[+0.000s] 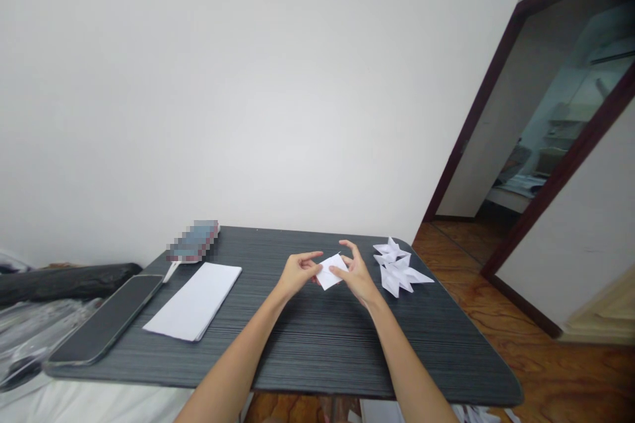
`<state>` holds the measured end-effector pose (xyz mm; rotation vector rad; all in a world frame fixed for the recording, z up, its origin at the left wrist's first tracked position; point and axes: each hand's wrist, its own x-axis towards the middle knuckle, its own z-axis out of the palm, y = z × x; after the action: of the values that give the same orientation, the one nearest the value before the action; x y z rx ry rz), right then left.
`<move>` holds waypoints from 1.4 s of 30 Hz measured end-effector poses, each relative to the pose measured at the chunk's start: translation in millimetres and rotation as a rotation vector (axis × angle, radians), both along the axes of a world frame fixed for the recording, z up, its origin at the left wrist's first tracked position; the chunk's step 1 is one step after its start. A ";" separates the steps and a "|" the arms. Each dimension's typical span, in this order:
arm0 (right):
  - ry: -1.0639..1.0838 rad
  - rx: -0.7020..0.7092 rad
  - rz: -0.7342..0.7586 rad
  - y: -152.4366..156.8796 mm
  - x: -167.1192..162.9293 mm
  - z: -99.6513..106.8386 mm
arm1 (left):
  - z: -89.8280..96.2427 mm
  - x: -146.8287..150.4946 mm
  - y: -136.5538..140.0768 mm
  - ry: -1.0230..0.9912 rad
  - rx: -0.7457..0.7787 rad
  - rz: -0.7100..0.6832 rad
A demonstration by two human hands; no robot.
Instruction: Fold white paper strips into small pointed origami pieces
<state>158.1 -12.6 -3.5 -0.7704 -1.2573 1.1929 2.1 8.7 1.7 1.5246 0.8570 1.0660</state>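
- The small folded paper [327, 278] is held over the dark surface [327, 353], between the hands — presumably so both thumbs can work on it; I can't tell whether it touches below.
- The left hand [296, 275] pinches the near side of it, thumb on top, forefinger stretched out past it, seemingly just to steady it.
- The right hand [360, 279] presses its thumb on the top face, other fingers partly behind; the forefinger is lifted and spread, perhaps to stay clear.
- Left of the small folded paper lies a flat paper stack [196, 301], likely within easy reach.
- Right of it, pointed paper pieces [399, 269] sit bunched together — apparently kept aside from the hands.
- Far left of it, a dark-screened device [112, 317] lies flat.
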 end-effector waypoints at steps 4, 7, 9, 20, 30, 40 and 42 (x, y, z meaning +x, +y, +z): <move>-0.026 -0.003 0.005 0.8 -1.4 -2.2 | 2.0 1.3 -2.0 -0.009 -0.028 -0.050; -0.010 -0.009 0.007 0.6 -1.9 -2.6 | 5.0 0.5 -2.9 -0.022 -0.024 -0.049; 0.017 -0.015 0.019 -0.3 -1.1 -0.8 | 7.0 -0.9 -2.4 -0.025 -0.016 -0.059; -0.006 -0.116 0.053 -0.9 4.3 2.6 | 8.2 -15.2 -9.6 0.494 0.582 -0.109; -0.561 0.151 -0.097 -4.2 9.5 4.1 | 7.4 -15.1 -9.4 0.530 0.457 -0.168; -0.398 0.014 0.190 -10.0 7.4 6.9 | 4.1 -9.1 -1.8 0.082 -0.142 -0.340; -0.359 0.007 0.211 -11.6 7.2 9.4 | 4.1 -8.7 -1.6 0.019 -0.215 -0.321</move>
<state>165.3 -24.2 5.9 -0.8904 -1.6708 1.2533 -6.7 7.1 5.8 1.4329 0.6863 0.7034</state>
